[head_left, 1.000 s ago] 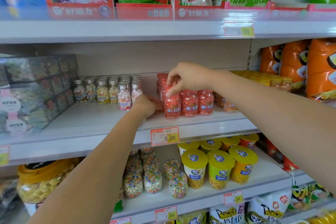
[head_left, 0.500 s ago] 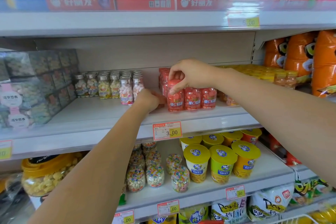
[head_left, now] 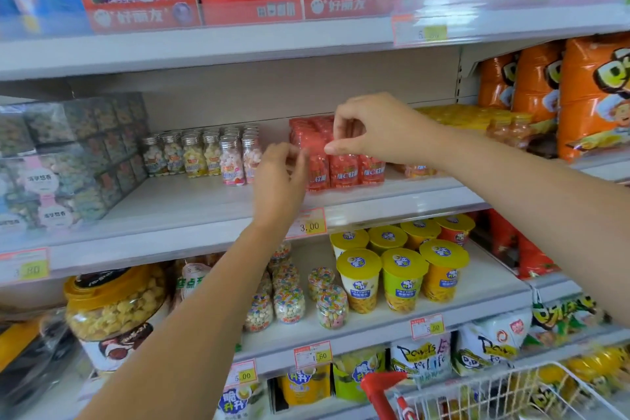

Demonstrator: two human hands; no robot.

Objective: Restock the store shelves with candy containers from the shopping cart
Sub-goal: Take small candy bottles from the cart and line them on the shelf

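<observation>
Three red candy bottles (head_left: 344,171) front row | silver-capped jars (head_left: 192,155): pastel sweets (head_left: 233,160)

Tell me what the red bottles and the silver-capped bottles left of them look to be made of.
Red bottles: likely translucent plastic, glossy, with red showing through the walls. Silver-capped bottles: clear glass or plastic, unclear which; pastel contents show through. Caps: matte silvery, probably metal.

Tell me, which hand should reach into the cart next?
Probably the right hand: the shopping cart sits low on the right, below that arm. The left hand is by the red candy containers, farther from the cart.
</observation>
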